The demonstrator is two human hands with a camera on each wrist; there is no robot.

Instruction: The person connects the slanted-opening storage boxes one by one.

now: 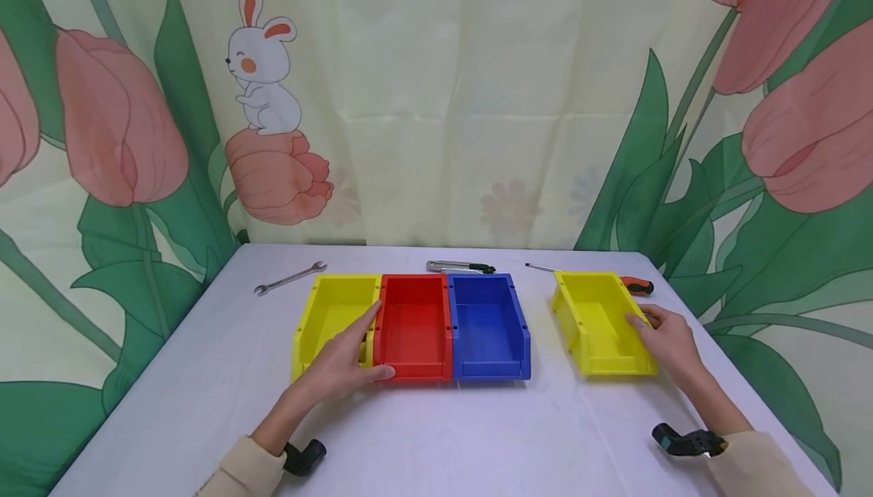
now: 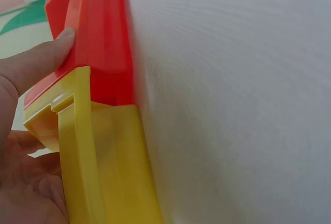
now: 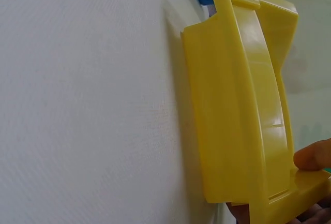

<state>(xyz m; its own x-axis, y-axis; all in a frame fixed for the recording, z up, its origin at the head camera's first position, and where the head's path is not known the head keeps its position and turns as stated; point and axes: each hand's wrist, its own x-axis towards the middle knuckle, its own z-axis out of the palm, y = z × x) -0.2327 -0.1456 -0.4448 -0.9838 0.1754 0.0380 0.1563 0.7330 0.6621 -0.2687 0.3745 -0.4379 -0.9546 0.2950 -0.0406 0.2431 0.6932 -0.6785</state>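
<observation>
Three bins stand side by side: a yellow bin [image 1: 339,305] on the left, a red bin [image 1: 414,330] in the middle and a blue bin [image 1: 487,330] on the right. My left hand [image 1: 341,361] reaches over the left yellow bin. Its thumb [image 2: 59,48] touches the red bin's front lip, and its straight index finger lies along the seam between yellow and red. Farther right, my right hand [image 1: 668,342] grips the right wall of another yellow bin [image 1: 603,330], thumb inside and fingers outside. Whether this bin touches the table cannot be told.
A double-ended wrench [image 1: 290,279] lies at the back left of the white table [image 1: 477,436]. Behind the blue bin is a black-and-silver tool [image 1: 461,267]. A screwdriver with an orange and black handle [image 1: 637,286] lies partly hidden behind the right yellow bin. A printed curtain hangs behind.
</observation>
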